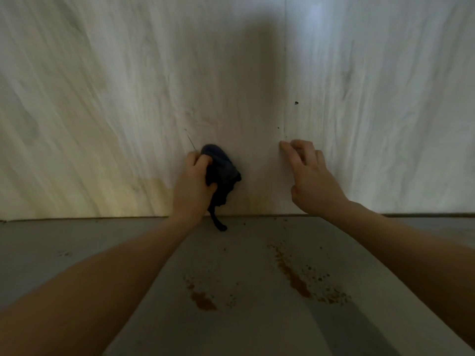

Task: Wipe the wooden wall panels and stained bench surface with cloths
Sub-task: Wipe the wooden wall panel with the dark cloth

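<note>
Pale wooden wall panels (pixel 128 98) rise behind a stained table (pixel 231 265). Left hand (pixel 191 186) grips a dark cloth (pixel 221 173) against the panels, its tail touching the table; right hand (pixel 311 173), fingers (pixel 285 146) loosely curled, touches the panel seam. Stains lie directly below the cloth, nearer the viewer.

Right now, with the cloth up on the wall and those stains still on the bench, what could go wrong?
1. The dark cloth is bunched in the left hand with a tail hanging to the bench; it may drag grit along.
2. The brown stains look untouched, and a forearm could smear them.
3. The right hand rests bare fingertips on the wall panel near the seam, possibly leaving marks.
</note>
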A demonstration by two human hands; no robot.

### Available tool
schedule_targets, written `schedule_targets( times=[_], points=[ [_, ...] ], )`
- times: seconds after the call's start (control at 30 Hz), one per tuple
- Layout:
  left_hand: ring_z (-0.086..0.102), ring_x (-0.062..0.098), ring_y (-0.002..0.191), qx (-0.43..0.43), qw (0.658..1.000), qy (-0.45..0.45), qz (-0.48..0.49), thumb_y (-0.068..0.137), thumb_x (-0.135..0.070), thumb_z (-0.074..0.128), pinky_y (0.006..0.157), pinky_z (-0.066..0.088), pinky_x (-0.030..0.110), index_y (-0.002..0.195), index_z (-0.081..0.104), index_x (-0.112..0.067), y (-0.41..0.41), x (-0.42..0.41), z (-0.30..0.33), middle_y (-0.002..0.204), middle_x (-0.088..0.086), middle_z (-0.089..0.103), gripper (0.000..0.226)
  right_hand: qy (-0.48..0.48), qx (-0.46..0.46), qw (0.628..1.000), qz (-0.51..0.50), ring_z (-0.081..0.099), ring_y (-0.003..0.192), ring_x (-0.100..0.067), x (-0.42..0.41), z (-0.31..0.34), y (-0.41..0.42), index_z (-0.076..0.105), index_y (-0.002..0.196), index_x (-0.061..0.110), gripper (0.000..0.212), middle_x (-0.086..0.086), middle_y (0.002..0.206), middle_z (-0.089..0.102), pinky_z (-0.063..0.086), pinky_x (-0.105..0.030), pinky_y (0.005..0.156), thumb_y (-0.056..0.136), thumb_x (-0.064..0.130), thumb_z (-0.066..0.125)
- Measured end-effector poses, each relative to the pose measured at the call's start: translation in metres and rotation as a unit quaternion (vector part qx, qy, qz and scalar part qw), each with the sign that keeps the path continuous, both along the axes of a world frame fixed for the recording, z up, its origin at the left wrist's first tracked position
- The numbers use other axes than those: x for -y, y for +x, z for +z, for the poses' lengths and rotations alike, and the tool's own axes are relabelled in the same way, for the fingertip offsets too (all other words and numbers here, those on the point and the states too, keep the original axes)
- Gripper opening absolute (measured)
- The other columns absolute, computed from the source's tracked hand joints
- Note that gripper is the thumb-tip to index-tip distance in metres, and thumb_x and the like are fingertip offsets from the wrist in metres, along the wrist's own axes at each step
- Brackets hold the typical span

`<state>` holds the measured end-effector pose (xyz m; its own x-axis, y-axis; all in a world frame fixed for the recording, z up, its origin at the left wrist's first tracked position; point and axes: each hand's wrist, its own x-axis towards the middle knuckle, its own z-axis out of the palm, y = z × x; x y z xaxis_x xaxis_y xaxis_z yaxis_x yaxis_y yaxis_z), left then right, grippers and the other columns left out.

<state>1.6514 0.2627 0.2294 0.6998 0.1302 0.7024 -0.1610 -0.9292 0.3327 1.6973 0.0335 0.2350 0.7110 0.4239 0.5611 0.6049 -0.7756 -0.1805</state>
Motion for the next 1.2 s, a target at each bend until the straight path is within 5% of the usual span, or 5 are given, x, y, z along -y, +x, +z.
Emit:
schedule_targets(
  times=[0.27,0.5,0.8,1.03,1.2],
  points=[
    [0.056,0.025,0.097,-0.082,0.974,0.178,-0.111,0.086,-0.011,0.062,0.073,0.046,0.027,0.123,0.052,-0.008,0.032,0.094,-0.018,0.127,0.01,0.046,0.039,-0.005,-0.024,1.0,0.004,0.026,0.128,-0.03,0.027,-0.011,-0.001,0.02,0.149,0.015,0.082,-0.011,0.148,0.019,0.04,-0.033,0.099,0.079,-0.002,0.058],
    [0.051,0.031,0.115,-0.168,0.928,0.329,-0.051,0.087,-0.01,0.062,0.084,0.048,0.04,0.136,0.046,-0.017,0.008,0.013,-0.015,0.143,0.006,0.038,0.052,-0.057,-0.006,0.998,0.004,0.028,0.124,-0.028,0.026,-0.013,0.002,0.021,0.149,0.015,0.083,-0.009,0.146,0.019,0.043,-0.029,0.093,0.076,-0.002,0.056],
    [0.032,0.024,0.126,-0.162,0.826,0.517,-0.156,0.098,-0.011,0.04,0.098,0.035,0.037,0.149,0.025,-0.026,0.031,0.075,-0.018,0.154,-0.004,0.019,0.056,-0.077,0.007,0.997,-0.005,0.031,0.122,-0.031,0.021,-0.011,0.002,0.026,0.146,0.014,0.084,-0.013,0.143,0.024,0.04,-0.032,0.095,0.073,0.006,0.067],
    [0.029,0.025,0.13,-0.244,0.754,0.604,-0.079,0.097,-0.007,0.038,0.097,0.035,0.035,0.151,0.018,-0.026,0.013,0.006,-0.013,0.156,-0.003,0.013,0.06,-0.114,0.016,0.993,0.001,0.029,0.122,-0.028,0.011,-0.015,0.001,0.024,0.147,0.017,0.081,-0.011,0.144,0.021,0.04,-0.029,0.091,0.075,0.002,0.059],
    [0.035,0.026,0.126,-0.236,0.767,0.593,-0.063,0.096,-0.008,0.042,0.092,0.038,0.035,0.149,0.027,-0.026,0.005,-0.006,-0.015,0.155,-0.005,0.019,0.058,-0.126,0.014,0.992,0.019,0.027,0.125,-0.029,-0.011,-0.015,-0.001,0.023,0.146,0.016,0.082,-0.01,0.145,0.02,0.041,-0.033,0.097,0.075,0.004,0.061]
  ],
)
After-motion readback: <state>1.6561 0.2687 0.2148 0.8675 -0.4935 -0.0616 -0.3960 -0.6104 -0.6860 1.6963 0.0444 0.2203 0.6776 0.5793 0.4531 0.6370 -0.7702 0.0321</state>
